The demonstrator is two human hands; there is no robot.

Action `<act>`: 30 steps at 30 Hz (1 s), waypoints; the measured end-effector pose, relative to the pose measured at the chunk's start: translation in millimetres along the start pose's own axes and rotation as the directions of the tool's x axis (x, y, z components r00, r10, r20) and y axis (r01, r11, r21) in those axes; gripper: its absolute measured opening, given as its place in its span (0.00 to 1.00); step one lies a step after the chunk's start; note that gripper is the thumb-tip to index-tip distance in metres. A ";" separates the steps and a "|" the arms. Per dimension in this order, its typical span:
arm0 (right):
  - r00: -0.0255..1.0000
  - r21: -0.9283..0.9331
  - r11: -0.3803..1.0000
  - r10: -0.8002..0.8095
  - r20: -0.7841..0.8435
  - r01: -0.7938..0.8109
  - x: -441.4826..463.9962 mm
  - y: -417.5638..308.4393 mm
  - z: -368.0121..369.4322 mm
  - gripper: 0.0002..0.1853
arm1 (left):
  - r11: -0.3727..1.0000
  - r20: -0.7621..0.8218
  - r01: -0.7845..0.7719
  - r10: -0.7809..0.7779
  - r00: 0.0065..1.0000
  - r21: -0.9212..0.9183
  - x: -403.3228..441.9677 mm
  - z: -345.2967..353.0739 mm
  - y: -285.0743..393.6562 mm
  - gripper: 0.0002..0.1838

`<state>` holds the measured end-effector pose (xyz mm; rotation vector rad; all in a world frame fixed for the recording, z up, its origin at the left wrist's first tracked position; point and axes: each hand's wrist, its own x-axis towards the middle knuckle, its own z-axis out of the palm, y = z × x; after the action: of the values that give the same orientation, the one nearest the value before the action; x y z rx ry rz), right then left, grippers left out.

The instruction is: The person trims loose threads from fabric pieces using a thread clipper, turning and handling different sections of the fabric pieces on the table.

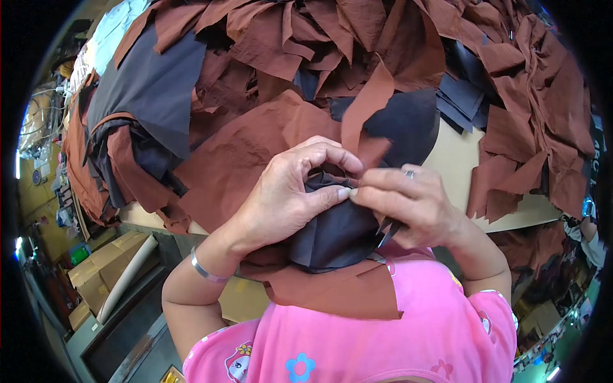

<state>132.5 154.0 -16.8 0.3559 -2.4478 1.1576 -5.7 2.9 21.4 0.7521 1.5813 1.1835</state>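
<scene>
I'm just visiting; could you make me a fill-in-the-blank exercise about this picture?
1. The silver bracelet circles the ____ wrist.
2. The left hand and right hand hold dark cloth; a ring shows only on the ____ one.
3. The person's shirt is mostly ____.
4. Most fabric heaped on the table is reddish ____.

Missing words: left; right; pink; brown.

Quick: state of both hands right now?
Left hand: closed, holding dark fabric.
Right hand: closed, fingertips pinching that fabric's upper edge; dark pointed tool beneath, can't tell if gripped.
</scene>
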 end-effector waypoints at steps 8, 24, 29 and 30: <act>0.988 0.161 0.977 0.131 0.076 -0.141 -10.0 -4.0 -4.0 0.27 | 0.991 -0.005 0.061 -0.062 0.998 -0.118 -0.6 1.5 -1.9 0.13; 0.979 -0.454 0.878 0.198 0.053 -0.153 -9.0 -14.5 -11.6 0.20 | 0.999 0.004 0.015 -0.015 1.000 -0.032 0.6 6.6 1.6 0.20; 0.980 -0.486 0.863 0.191 0.055 -0.141 -6.8 -15.8 -11.6 0.19 | 1.000 0.018 0.025 -0.024 1.000 -0.012 0.3 6.4 6.0 0.22; 0.979 -0.494 0.857 0.196 0.058 -0.142 -6.7 -16.3 -11.8 0.19 | 1.000 0.022 0.021 -0.020 1.000 -0.013 0.4 6.6 5.7 0.22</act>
<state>147.8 153.5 -2.1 0.0472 -2.7971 0.5452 -0.1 7.3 26.3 0.7364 1.5586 1.1660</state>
